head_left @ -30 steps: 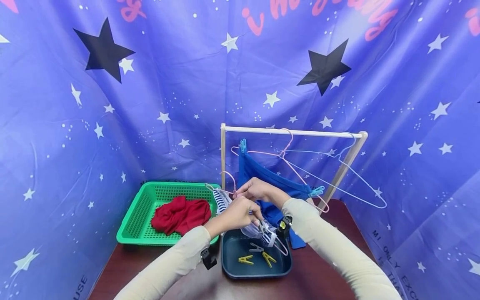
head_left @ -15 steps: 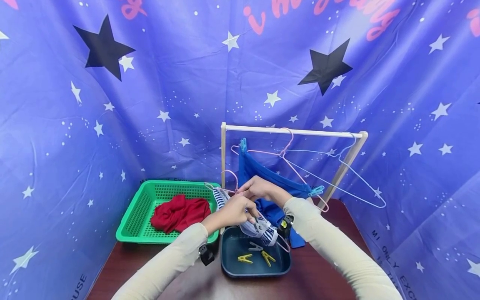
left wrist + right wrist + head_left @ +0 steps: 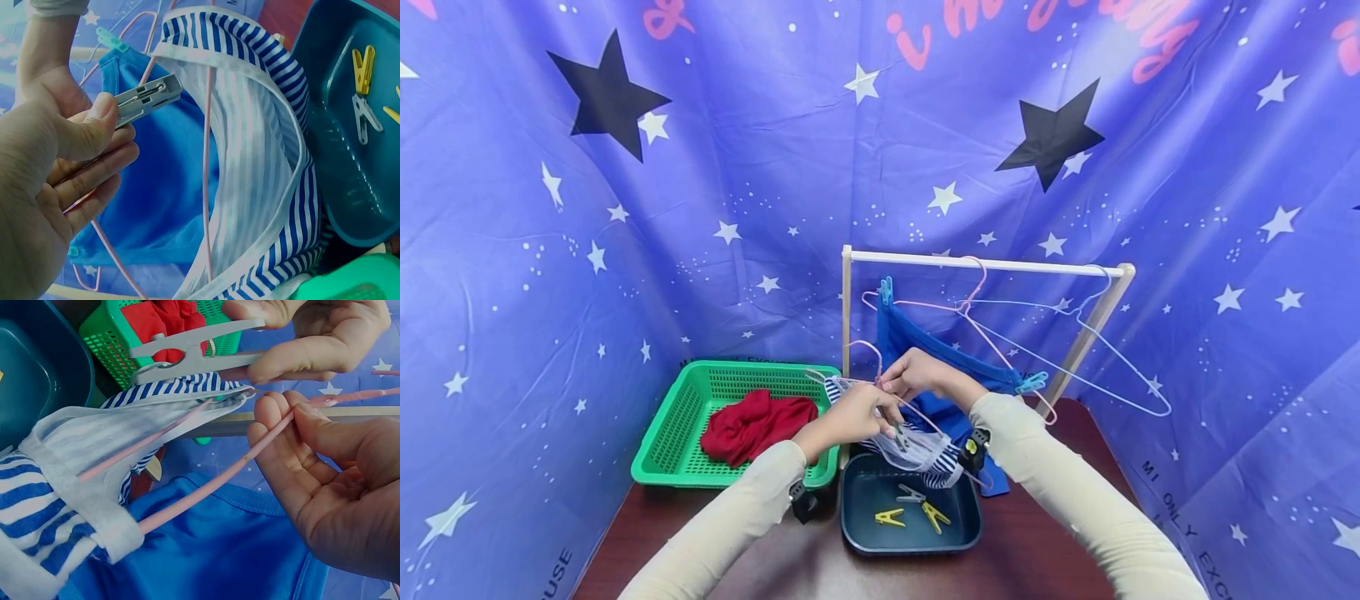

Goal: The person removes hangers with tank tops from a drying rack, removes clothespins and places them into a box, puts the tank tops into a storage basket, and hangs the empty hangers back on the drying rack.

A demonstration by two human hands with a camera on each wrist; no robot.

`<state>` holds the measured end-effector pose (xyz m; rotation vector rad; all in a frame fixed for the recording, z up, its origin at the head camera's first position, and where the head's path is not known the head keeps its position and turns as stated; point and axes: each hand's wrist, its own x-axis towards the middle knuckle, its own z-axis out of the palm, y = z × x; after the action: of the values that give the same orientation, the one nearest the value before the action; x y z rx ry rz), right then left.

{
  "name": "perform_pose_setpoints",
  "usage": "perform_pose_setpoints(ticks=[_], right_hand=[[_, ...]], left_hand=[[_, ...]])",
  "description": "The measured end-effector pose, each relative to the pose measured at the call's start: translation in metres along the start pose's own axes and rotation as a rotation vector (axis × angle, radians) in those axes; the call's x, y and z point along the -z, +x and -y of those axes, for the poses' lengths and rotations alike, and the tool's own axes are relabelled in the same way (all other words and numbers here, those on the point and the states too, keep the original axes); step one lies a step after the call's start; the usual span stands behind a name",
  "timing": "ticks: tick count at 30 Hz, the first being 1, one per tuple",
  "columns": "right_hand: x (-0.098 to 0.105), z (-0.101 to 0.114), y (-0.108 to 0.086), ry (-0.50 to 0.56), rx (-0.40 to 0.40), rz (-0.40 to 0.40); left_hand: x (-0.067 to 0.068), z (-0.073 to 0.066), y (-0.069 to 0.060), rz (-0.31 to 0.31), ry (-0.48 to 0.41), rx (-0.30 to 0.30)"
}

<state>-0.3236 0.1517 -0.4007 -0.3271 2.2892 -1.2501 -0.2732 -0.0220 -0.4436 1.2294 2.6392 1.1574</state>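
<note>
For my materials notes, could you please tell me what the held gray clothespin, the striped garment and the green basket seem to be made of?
Held gray clothespin: probably matte plastic, with a metal-looking spring.
Striped garment: soft, matte fabric that folds and drapes; fibre unclear.
Green basket: likely moulded plastic, evenly perforated, slightly glossy.

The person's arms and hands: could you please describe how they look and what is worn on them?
The left sleeve and right sleeve are long, plain and cream-coloured. Near each cuff sits a small black device: the left device and the right device, which shows a yellow spot. The left hand and right hand wear no gloves.
</note>
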Motion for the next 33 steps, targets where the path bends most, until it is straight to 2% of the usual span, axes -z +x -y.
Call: perform_pose_setpoints(ticks=[7, 14, 25, 33], right_hand=[[0.004, -0.002, -0.003, -0.026, 0.031, 0.005], [0.009, -0.001, -0.009, -0.075, 0.072, -0.023], [0.019, 0.001, -0.015, -0.147, 0.131, -0.064], [0.024, 0.0, -0.019, -0.156, 0.167, -0.132]], left_hand=[[0.006, 0.003, -0.002, -0.021, 0.02, 0.033], [0.01, 0.006, -0.003, -0.04, 0.03, 0.076], [0.01, 0.007, -0.005, -0.011, -0.006, 0.121], [0.005, 0.013, -0.005, 0.027, -0.033, 0.118]])
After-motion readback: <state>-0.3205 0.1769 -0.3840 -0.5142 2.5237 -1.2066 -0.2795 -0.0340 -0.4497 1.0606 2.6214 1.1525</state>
